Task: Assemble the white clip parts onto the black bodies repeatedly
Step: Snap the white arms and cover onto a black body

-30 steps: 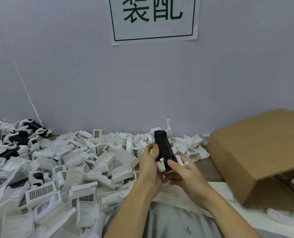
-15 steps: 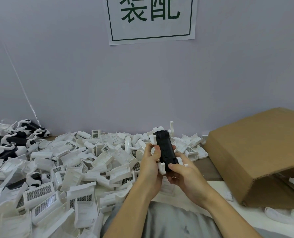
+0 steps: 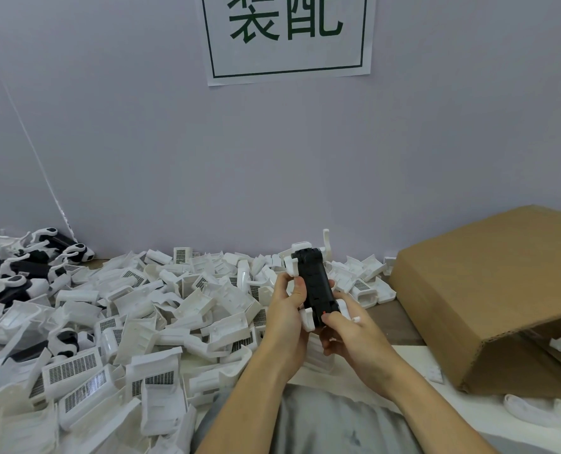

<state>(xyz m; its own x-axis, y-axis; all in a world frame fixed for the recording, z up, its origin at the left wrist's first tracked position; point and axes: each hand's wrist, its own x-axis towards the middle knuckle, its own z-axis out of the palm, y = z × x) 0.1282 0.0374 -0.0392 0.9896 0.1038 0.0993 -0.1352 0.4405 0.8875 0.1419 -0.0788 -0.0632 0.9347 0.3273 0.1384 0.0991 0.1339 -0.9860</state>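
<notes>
Right now you are gripping the black body [image 3: 315, 286] in both hands, left hand [image 3: 287, 311] and right hand [image 3: 349, 335], its long axis pointing away, white clip [image 3: 307, 317] nearer your left.

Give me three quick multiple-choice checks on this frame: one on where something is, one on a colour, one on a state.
1. Where is the cardboard box?
A. right of the hands
B. left of the hands
C. on the lap

2. What colour is the body being held?
A. white
B. black
C. brown

3. How is the body held?
A. lying loose on the pile
B. by one hand only
C. by both hands

Answers: 1 A, the box sits at the right edge of the table. 2 B, the held body is black, with white clip parts on it. 3 C, the left hand and right hand both grip it above the pile of white parts.
</notes>
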